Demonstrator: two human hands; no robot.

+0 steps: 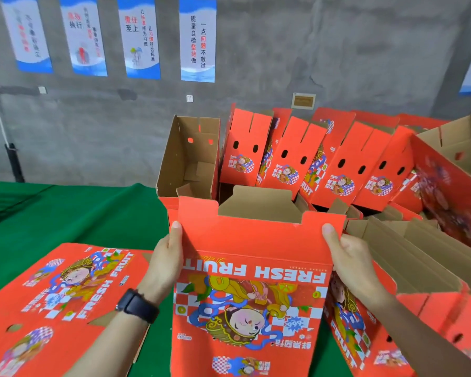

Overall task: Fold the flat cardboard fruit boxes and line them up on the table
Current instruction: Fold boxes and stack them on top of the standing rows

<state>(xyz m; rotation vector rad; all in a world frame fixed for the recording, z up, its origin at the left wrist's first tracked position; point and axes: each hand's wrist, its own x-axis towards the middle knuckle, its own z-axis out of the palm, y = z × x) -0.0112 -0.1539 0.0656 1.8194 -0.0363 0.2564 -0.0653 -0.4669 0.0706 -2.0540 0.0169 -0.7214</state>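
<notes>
I hold a red "FRESH FRUIT" cardboard box point(250, 270) upside down in front of me, its printed panel facing me and a brown flap showing behind its notched top edge. My left hand point(166, 257), with a black watch on the wrist, grips its left edge. My right hand point(348, 257) grips its right edge. A stack of flat red boxes point(52, 303) lies on the green table point(74, 213) at the lower left. Several folded boxes point(305, 161) stand in a row behind, lids up.
One folded box point(188, 156) stands open at the left end of the row, brown inside showing. More opened boxes point(424, 257) crowd the right side. A grey concrete wall with several posters point(197, 39) rises behind the table.
</notes>
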